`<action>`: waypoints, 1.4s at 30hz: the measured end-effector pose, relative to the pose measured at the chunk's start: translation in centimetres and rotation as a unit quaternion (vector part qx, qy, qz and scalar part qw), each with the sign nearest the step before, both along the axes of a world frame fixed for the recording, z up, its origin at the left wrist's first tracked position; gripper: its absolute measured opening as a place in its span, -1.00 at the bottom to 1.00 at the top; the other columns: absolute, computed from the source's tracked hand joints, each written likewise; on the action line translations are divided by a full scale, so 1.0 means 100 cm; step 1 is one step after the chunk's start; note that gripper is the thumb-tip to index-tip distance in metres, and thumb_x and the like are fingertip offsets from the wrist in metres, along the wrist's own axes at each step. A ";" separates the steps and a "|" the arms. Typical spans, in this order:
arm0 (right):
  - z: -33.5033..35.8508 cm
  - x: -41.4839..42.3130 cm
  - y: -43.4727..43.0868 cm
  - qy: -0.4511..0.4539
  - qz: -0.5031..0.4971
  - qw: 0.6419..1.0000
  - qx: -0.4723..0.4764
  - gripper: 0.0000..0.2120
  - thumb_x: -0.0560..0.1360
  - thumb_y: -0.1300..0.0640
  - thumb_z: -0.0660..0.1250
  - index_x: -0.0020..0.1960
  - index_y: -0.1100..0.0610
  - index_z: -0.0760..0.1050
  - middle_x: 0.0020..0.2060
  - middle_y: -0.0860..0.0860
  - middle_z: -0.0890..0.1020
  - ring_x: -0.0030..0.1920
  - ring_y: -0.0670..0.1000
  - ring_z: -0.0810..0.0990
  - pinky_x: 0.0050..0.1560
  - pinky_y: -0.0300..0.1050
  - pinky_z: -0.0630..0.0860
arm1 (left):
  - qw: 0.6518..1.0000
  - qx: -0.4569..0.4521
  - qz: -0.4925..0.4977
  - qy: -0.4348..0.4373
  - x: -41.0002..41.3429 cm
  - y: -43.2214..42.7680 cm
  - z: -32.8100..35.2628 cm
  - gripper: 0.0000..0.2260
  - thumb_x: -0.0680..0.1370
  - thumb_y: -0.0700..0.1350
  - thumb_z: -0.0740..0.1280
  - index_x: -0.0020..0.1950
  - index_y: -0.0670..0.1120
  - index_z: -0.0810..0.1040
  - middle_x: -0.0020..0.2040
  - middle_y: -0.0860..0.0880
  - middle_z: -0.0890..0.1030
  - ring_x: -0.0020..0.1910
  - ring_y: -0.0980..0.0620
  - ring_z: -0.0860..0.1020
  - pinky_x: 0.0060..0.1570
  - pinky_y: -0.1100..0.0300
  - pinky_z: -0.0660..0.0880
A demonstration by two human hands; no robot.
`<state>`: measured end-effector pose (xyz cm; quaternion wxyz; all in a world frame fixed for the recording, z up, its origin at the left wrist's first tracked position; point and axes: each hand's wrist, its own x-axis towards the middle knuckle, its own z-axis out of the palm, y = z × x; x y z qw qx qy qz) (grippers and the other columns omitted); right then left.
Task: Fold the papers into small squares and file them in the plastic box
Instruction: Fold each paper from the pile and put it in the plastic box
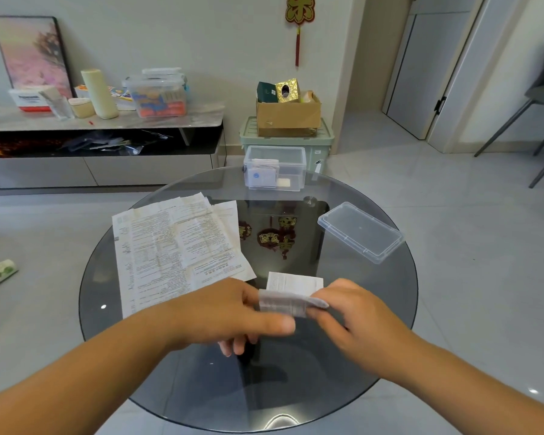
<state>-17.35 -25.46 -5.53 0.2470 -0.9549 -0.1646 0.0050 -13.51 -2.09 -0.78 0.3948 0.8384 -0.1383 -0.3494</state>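
Left hand (230, 312) and right hand (361, 315) both pinch a folded paper (283, 304) — blurred (fingertips partly hidden)

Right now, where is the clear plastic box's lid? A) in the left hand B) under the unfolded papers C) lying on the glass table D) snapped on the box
C: the clear rectangular plastic lid lies on the round dark glass table, apart from the open clear plastic box.
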 end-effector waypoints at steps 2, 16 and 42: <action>0.001 0.003 -0.001 0.023 -0.025 0.999 0.033 -0.90 0.62 -0.07 0.24 0.02 -0.17 0.54 -0.17 -0.22 0.49 -0.09 -0.18 0.50 -0.17 -0.35 0.40 | 0.994 0.058 -0.019 -0.094 0.000 0.000 -0.012 -0.75 0.45 0.21 0.49 0.06 0.16 0.64 -0.38 0.02 0.58 -0.39 0.14 0.55 -0.23 0.28 0.51; -0.001 0.018 0.008 0.032 -0.118 0.992 0.009 -0.35 0.48 -0.26 0.38 0.45 -0.18 0.18 -0.18 -0.20 0.49 -0.02 -0.11 0.45 0.21 -0.11 0.37 | 0.931 0.247 0.042 -0.264 0.015 -0.033 -0.043 -0.69 0.52 0.31 0.33 -0.12 0.07 0.51 -0.09 0.07 0.63 -0.18 0.11 0.60 -0.03 0.13 0.64; 0.011 0.041 0.011 0.107 -0.079 0.990 -0.055 -0.46 0.41 -0.28 0.44 0.28 -0.19 0.32 -0.20 -0.24 0.46 0.00 -0.10 0.48 0.22 0.02 0.33 | 0.874 0.183 -0.063 -0.445 0.010 -0.027 -0.049 -0.68 0.63 0.10 0.24 0.39 0.17 0.50 0.32 0.11 0.41 0.25 0.09 0.35 0.26 0.13 0.38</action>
